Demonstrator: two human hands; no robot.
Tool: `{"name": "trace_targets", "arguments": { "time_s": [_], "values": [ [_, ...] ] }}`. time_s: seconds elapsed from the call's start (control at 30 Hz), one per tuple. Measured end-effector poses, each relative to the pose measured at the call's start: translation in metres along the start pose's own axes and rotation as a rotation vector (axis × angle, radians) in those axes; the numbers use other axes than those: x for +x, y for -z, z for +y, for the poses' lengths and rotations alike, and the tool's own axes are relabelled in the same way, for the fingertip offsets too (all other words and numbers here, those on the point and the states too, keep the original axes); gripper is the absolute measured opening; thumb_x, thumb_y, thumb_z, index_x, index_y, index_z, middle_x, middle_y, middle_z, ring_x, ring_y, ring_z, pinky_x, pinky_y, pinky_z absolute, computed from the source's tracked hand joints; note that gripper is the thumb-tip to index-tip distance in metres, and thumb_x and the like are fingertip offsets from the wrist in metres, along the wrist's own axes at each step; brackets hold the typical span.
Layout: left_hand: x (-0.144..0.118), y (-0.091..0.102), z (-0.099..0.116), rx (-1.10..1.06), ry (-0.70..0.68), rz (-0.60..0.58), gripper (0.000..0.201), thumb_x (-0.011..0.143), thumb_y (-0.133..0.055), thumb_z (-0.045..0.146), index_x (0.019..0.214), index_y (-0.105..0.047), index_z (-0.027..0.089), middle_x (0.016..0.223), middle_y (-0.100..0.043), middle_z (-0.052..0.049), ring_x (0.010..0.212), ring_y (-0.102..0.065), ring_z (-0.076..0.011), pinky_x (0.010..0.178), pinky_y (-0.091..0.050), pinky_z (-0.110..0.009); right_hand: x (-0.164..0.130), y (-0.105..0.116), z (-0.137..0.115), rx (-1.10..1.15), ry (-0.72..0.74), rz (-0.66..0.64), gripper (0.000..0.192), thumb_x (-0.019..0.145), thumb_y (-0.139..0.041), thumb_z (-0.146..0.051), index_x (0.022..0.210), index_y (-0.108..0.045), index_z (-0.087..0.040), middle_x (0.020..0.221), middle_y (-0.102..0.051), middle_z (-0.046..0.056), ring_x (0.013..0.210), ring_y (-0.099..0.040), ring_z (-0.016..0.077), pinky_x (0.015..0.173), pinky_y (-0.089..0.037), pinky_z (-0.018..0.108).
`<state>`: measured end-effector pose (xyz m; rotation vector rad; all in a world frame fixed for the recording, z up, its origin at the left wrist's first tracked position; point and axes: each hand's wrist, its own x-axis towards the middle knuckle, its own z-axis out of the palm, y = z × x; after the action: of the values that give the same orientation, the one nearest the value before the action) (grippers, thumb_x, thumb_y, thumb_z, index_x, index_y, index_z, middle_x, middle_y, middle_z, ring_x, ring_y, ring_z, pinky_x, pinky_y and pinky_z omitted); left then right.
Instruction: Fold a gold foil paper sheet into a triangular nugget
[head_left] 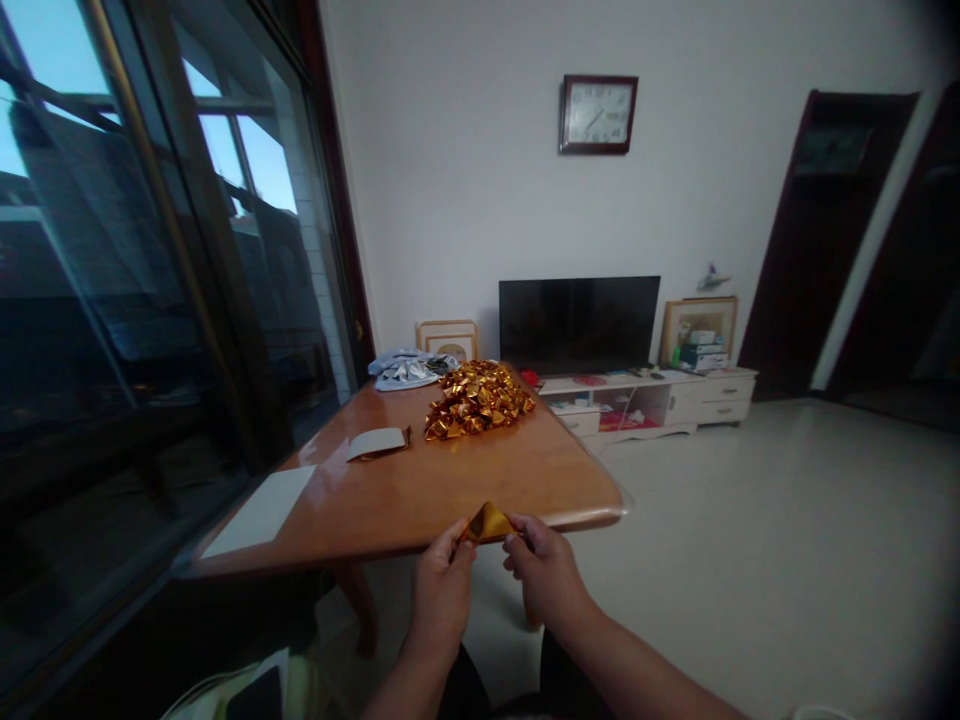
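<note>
Both of my hands pinch a small folded piece of gold foil paper (488, 522) just in front of the near edge of a wooden table (420, 490). My left hand (442, 590) grips its left corner and my right hand (546, 568) grips its right side. Farther back on the table lies a heap of folded gold foil pieces (478, 398). A small stack of foil sheets, white side up (377, 443), rests left of the heap.
A white sheet (262, 510) lies at the table's left near corner, and a crumpled silver bag (407, 369) at its far end. Glass doors run along the left. Behind the table stand a TV (579, 322) and low white cabinet (660, 398); bare floor spreads right.
</note>
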<state>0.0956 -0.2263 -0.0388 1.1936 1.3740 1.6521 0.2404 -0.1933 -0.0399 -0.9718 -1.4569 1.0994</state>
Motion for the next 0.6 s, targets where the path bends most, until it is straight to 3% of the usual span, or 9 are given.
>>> {"name": "trace_targets", "arguments": {
  "time_s": [0.13,0.6],
  "values": [
    [0.0025,0.0003,-0.0059,0.055,-0.009,0.034,0.041,0.082,-0.062,0.031,0.119,-0.07,0.016,0.11,-0.076,-0.01,0.103,-0.069,-0.0267,0.096,-0.049,-0.041,-0.0001,0.0004,0.0002,-0.058,0.033,0.016,0.036,0.085,-0.054,-0.036,0.114,-0.068,-0.021,0.086,-0.071,0.004,0.067,-0.064,0.0197,0.056,-0.048,0.029],
    [0.0025,0.0003,-0.007,0.096,-0.021,0.016,0.035,0.082,-0.062,0.026,0.113,-0.074,0.016,0.114,-0.075,-0.011,0.108,-0.068,-0.0271,0.103,-0.047,-0.045,-0.0026,0.002,0.0039,-0.187,0.116,-0.002,0.031,0.086,-0.05,-0.03,0.108,-0.071,-0.021,0.086,-0.071,0.005,0.067,-0.066,0.0204,0.063,-0.051,0.031]
  ]
}}
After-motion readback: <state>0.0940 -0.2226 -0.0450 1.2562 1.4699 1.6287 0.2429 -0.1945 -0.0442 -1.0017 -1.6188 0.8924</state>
